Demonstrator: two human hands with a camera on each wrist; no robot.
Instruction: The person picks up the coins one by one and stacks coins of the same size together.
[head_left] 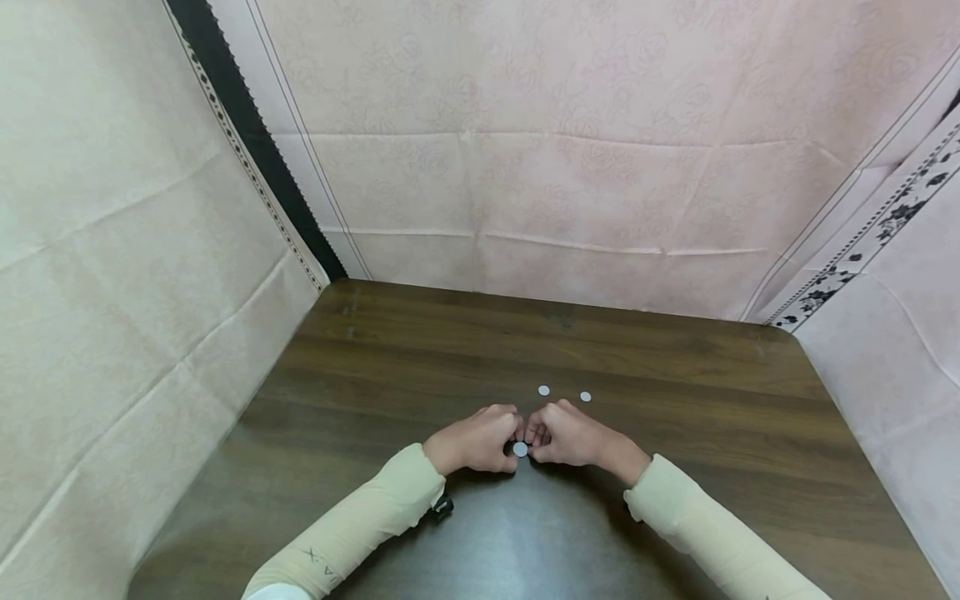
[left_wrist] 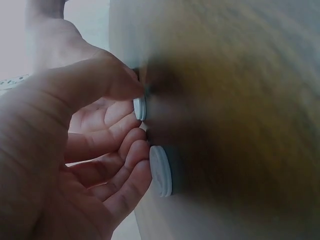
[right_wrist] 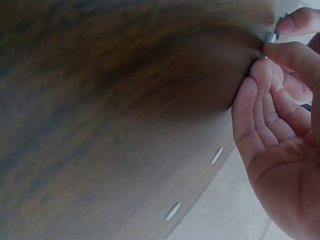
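Observation:
Both hands meet low over the brown table. Between them, in the head view, lies a small white disc (head_left: 521,449). My left hand (head_left: 480,439) comes from the left, fingers curled, thumb and fingertips at the disc's side. Opposite it, my right hand (head_left: 568,435) has its thumb against the same disc, its other fingers bent down to the table. The left wrist view shows one white disc (left_wrist: 161,171) beside the curled fingertips and another disc (left_wrist: 140,109) partly behind the thumb. In the right wrist view, fingers partly hide a thin white disc (right_wrist: 271,38).
Two more white discs, one (head_left: 543,390) just beyond the hands and another (head_left: 585,397) to its right, lie flat on the wooden table (head_left: 420,333). Pale patterned cloth (head_left: 525,167) hangs behind the table and along both sides.

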